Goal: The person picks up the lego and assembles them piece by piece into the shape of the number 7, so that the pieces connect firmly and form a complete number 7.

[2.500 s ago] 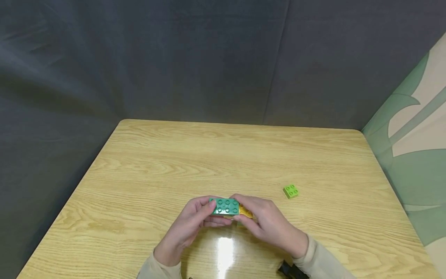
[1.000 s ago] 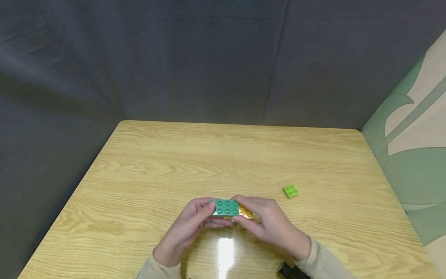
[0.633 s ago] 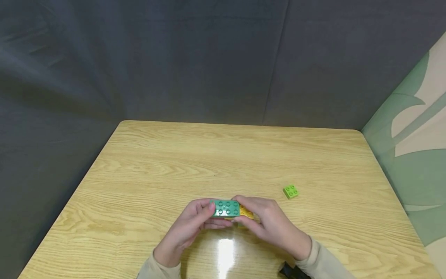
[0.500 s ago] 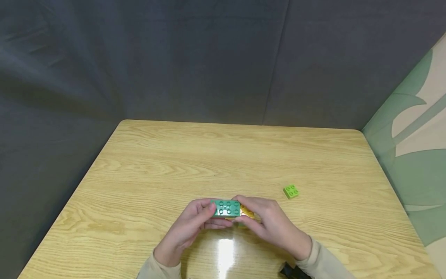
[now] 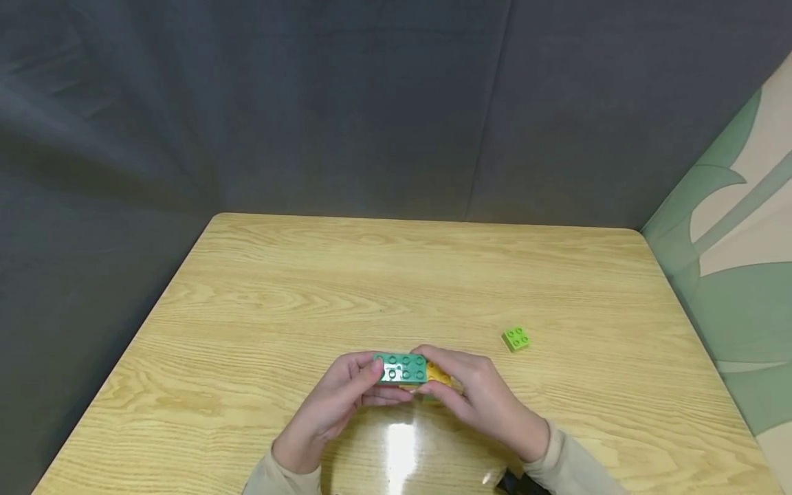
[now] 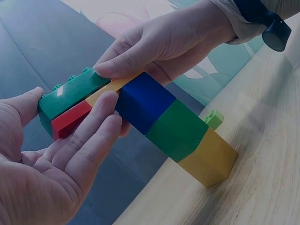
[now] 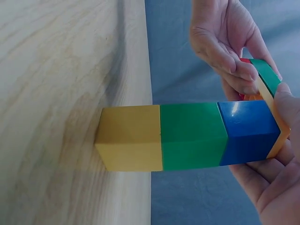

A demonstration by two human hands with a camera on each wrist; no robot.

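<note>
A tower of building bricks stands on the table, with a yellow brick [image 7: 129,138] at the bottom, then a green brick [image 7: 193,136] and a blue brick [image 7: 248,129]. A thin orange-yellow plate [image 5: 438,373] caps it and juts out to the left. On that plate lies a long green studded brick [image 5: 402,370], with a red piece [image 6: 70,122] under its left end. My left hand [image 5: 337,395] holds this left end, thumb on top and fingers beneath. My right hand [image 5: 479,392] pinches the plate and the green brick's right end between thumb and fingers.
A small lime-green brick [image 5: 515,339] lies on the wooden table [image 5: 278,275], beyond the right hand. A black wrist device [image 5: 522,483] sits at the right sleeve. Dark cloth [image 5: 346,110] hangs behind the table, and a leaf-patterned panel [image 5: 742,330] borders it on the right.
</note>
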